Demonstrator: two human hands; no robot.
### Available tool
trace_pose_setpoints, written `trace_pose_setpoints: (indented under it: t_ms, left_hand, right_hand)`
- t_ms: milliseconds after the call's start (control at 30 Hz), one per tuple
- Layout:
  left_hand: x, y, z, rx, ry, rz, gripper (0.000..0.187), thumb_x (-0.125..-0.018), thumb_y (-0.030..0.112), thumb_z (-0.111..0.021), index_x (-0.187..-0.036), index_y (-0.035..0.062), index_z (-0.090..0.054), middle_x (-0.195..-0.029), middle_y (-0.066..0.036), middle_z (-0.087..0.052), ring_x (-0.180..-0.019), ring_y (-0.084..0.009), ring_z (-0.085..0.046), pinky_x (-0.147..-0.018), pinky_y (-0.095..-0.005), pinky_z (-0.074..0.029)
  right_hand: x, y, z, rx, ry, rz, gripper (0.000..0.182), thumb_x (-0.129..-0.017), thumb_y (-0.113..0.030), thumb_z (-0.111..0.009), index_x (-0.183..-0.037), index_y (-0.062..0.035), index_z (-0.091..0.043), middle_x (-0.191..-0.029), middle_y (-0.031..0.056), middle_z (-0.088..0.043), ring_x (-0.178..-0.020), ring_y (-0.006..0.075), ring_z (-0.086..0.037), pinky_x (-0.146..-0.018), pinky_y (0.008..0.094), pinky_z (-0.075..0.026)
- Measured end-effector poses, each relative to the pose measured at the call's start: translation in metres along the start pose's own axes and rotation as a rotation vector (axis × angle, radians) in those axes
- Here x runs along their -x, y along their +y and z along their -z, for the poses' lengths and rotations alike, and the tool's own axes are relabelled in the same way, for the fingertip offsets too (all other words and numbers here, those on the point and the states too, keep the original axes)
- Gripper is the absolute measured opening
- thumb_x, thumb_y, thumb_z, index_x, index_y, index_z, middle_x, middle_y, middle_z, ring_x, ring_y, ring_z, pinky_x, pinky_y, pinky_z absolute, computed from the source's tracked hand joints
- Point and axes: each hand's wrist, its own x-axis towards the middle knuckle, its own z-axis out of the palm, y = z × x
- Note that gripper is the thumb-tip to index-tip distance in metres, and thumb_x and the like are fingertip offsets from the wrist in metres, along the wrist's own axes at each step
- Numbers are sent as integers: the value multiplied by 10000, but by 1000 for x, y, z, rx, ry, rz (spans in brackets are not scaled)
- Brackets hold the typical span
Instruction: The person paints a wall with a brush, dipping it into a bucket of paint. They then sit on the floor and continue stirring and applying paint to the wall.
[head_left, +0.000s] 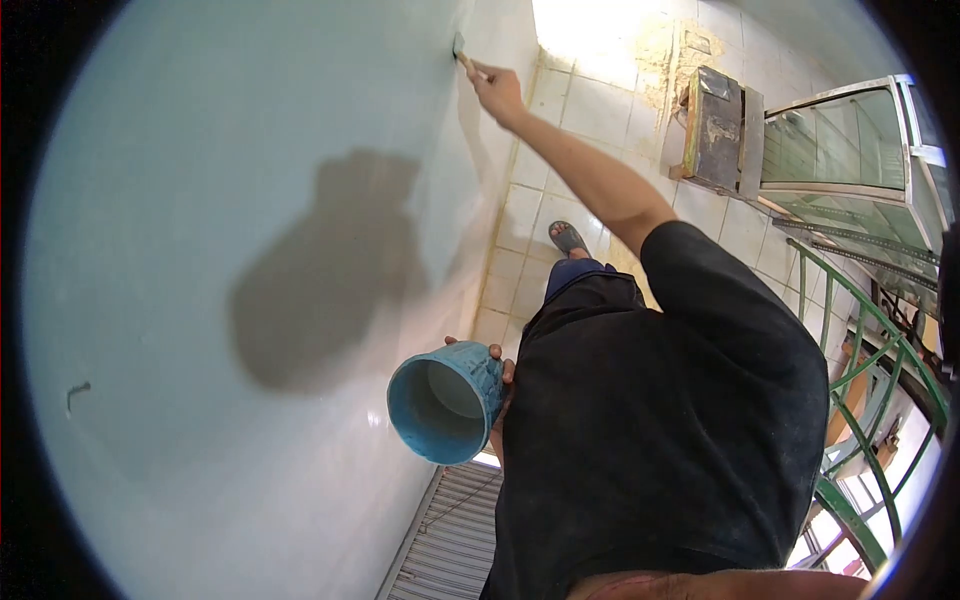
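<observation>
My right hand (497, 92) is closed around the light handle of a paintbrush (465, 62), with my arm stretched far out. The brush's bristle end is right at the pale blue-green wall (200, 150). Close to my body, my left hand (505, 375) grips a blue bucket (490, 372) from its far side, fingers showing along the outside. The bucket is tilted so its mouth faces me, and pale material shows at the bottom inside. Its outer side is streaked with dried paint.
A bent hook (77, 392) sticks out of the wall. White floor tiles (590, 105) run beside it. To the right stand a worn wooden box (712, 130), a glass display case (840, 150) and a green metal frame (850, 380). A grey slatted shutter (455, 535) lies below the bucket in view.
</observation>
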Motion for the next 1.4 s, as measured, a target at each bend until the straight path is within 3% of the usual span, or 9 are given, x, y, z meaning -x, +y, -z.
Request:
trace_pose_setpoints:
  t_ms: [67, 267, 600, 667, 767, 900, 1167, 1233, 1400]
  left_hand:
    - [11, 19, 26, 32, -29, 163, 607, -1007, 541, -605, -1572, 394, -437, -1427, -332, -402, -1100, -531, -527, -698, -501, -671]
    - [2, 12, 8, -48, -12, 102, 616, -1005, 567, -592, -1575, 396, -432, -1423, -326, -404, -1094, -531, -525, -694, -496, -663]
    - [0, 23, 8, -67, -59, 115, 674, -998, 645, -531, -1606, 404, -367, -1438, -315, -401, -1110, -535, -518, -632, -502, -605]
    - [1, 21, 14, -57, -60, 111, 677, -998, 645, -529, -1608, 404, -361, -1439, -315, -401, -1111, -535, -518, -632, -503, -605]
    - [-3, 23, 17, -67, -83, 95, 681, -998, 646, -527, -1611, 404, -353, -1441, -314, -400, -1112, -534, -517, -632, -506, -603]
    - [-17, 23, 19, -82, -140, 67, 687, -999, 647, -525, -1615, 405, -342, -1444, -314, -399, -1113, -533, -517, -631, -509, -601]
    - [-16, 8, 18, -89, -150, -30, 699, -999, 648, -519, -1624, 406, -320, -1450, -314, -397, -1116, -531, -516, -631, -515, -598]
    - [-11, 1, 20, -83, -137, -67, 702, -999, 649, -518, -1626, 406, -314, -1452, -314, -397, -1117, -531, -516, -631, -516, -597]
    - [-2, -9, 16, -84, -87, -126, 708, -999, 650, -515, -1630, 407, -303, -1455, -314, -396, -1118, -530, -516, -631, -519, -595]
  right_hand:
    - [44, -17, 0, 33, 1, -72, 324, -991, -253, -667, -1278, -131, -755, -663, 167, -646, -569, 163, -529, -589, 361, -471]
    - [152, 1, -12, -78, -98, -84, 313, -1022, -208, -617, -1271, -50, -722, -683, 227, -573, -590, 132, -449, -583, 361, -457]
    - [303, -5, -8, -194, -340, 1, 262, -1055, -227, -606, -1129, -51, -786, -723, 123, -628, -667, 154, -495, -681, 354, -494]
    - [322, 39, -7, -204, -774, 49, 318, -1032, -249, -671, -1321, -126, -717, -815, 195, -714, -715, 128, -534, -695, 345, -501]
    - [328, 41, 7, -51, -1131, 35, 272, -1011, -231, -700, -1235, -84, -753, -906, 203, -744, -816, 125, -613, -782, 352, -534]
    - [272, 53, 5, -20, -996, 106, 269, -997, -237, -720, -1214, -88, -772, -972, 146, -789, -921, 108, -675, -856, 336, -552]
    - [140, 18, 42, 181, -503, 49, 273, -1020, -229, -650, -1239, -132, -780, -825, 121, -755, -685, 154, -594, -670, 371, -509]
    - [147, 14, 37, 146, -100, -122, 298, -996, -236, -629, -1232, -114, -766, -834, 235, -731, -712, 291, -704, -725, 429, -546]
    - [218, 47, -19, 146, -227, 27, 315, -1017, -253, -581, -1273, -151, -734, -794, 305, -593, -605, 363, -590, -656, 461, -512]
